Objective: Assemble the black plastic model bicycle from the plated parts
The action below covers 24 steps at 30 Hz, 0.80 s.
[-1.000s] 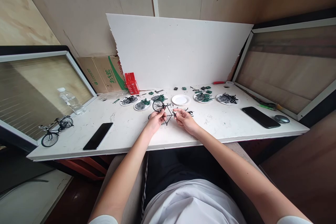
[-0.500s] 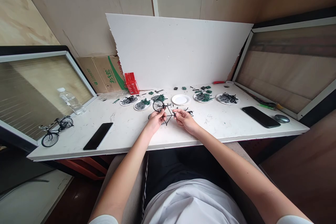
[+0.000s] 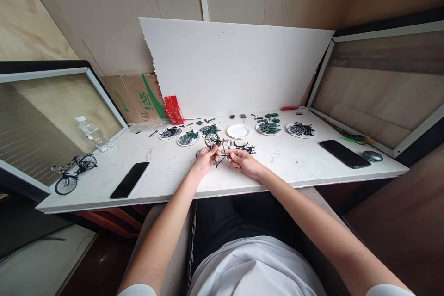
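Note:
Over the front middle of the table I hold a partly built black model bicycle (image 3: 211,139), with one spoked wheel raised toward the back. My left hand (image 3: 206,160) is closed, pinching it just below that wheel. My right hand (image 3: 244,162) is closed at the other side of the thin frame, its index finger stretched along a tube; the fingertips partly hide what they grip. Behind my right hand, loose black parts (image 3: 245,147) lie on the table. Part of another wheel (image 3: 198,153) shows beside my left hand.
Paper plates of black, grey and green parts (image 3: 189,137) line the back, around a bare white plate (image 3: 239,132). A finished model bicycle (image 3: 74,171), a bottle (image 3: 94,134) and a phone (image 3: 129,180) are left; another phone (image 3: 344,154) and a mouse (image 3: 373,156) are right.
The model bicycle has turned slightly, its raised wheel shifting a little right. My right hand has moved a bit down and its index finger now reaches further left along the frame.

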### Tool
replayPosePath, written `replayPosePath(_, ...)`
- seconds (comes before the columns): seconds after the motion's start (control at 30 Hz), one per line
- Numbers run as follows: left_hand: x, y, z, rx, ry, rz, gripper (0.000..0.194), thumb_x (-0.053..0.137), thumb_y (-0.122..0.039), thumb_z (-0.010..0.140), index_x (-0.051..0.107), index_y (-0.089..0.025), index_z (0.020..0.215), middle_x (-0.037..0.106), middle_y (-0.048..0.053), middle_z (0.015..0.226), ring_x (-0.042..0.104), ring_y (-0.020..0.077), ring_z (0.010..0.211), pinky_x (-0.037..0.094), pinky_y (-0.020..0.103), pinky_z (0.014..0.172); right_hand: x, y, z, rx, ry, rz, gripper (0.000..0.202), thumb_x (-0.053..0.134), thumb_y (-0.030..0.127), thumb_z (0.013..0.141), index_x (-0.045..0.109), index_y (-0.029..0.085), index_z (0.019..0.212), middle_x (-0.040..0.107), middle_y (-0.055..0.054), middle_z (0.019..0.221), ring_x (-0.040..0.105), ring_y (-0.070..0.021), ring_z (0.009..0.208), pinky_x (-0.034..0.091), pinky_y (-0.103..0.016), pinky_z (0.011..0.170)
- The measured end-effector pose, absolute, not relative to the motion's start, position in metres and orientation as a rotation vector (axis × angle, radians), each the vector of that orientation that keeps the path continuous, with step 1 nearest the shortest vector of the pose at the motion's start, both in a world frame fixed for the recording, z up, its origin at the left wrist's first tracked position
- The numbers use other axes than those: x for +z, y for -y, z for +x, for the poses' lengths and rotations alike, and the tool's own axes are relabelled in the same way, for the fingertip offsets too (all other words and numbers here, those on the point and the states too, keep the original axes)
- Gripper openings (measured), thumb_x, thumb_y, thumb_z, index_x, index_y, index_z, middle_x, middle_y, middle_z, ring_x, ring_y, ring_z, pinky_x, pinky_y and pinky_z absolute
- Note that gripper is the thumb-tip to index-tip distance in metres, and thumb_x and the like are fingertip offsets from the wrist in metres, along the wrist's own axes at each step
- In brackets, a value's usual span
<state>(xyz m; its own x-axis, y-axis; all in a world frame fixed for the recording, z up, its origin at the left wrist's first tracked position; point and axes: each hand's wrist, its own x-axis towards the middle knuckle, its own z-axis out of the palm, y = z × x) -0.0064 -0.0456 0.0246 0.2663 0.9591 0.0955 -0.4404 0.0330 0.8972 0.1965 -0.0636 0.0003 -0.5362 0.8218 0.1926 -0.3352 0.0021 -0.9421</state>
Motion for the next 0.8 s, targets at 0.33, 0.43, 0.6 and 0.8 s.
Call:
replayPosePath(0.33, 0.0204, 0.0427, -0.0077, 1.207, -0.675, 1.034, 0.036, 0.095, -0.037, 0.074, 0.069, -0.012, 0.082, 0.059, 0.001, 0.072, 0.049, 0.0081, 0.058, 0.039, 0.024, 0.056, 0.0002, 0.0666, 0.1953, 1.604, 1.487, -0.564, 0.061, 0.076, 0.067, 0.090, 0.067, 0.020, 0.128, 0.043, 0.004, 0.078, 0.025, -0.0076, 0.059, 0.022, -0.023, 0.054)
replayPosePath(0.43, 0.0200, 0.0426, -0.0074, 1.201, -0.674, 1.040, 0.036, 0.094, -0.037, 0.075, 0.069, -0.012, 0.082, 0.060, 0.001, 0.073, 0.049, 0.0080, 0.058, 0.039, 0.024, 0.056, 0.0005, 0.0672, 0.1957, 1.594, 1.494, -0.566, 0.062, 0.076, 0.068, 0.089, 0.067, 0.020, 0.128, 0.043, 0.003, 0.078, 0.025, -0.0077, 0.059, 0.022, -0.023, 0.054)
replayPosePath(0.6, 0.0186, 0.0424, -0.0080, 1.168, -0.677, 1.046, 0.036, 0.093, -0.037, 0.077, 0.068, -0.012, 0.083, 0.060, 0.002, 0.074, 0.050, 0.0089, 0.059, 0.040, 0.025, 0.057, 0.0003, 0.0691, 0.1951, 1.595, 1.503, -0.567, 0.060, 0.076, 0.068, 0.088, 0.066, 0.021, 0.125, 0.042, 0.003, 0.078, 0.025, -0.0085, 0.059, 0.023, -0.024, 0.055)
replayPosePath(0.8, 0.0176, 0.0422, -0.0079, 1.170, -0.672, 1.055, 0.037, 0.092, -0.039, 0.078, 0.066, -0.013, 0.082, 0.060, 0.001, 0.074, 0.052, 0.0091, 0.060, 0.043, 0.025, 0.060, -0.0009, 0.0690, 0.1932, 1.529, 1.521, -0.600, 0.059, 0.073, 0.068, 0.090, 0.065, 0.022, 0.126, 0.040, 0.003, 0.075, 0.027, -0.0096, 0.059, 0.025, -0.024, 0.055)
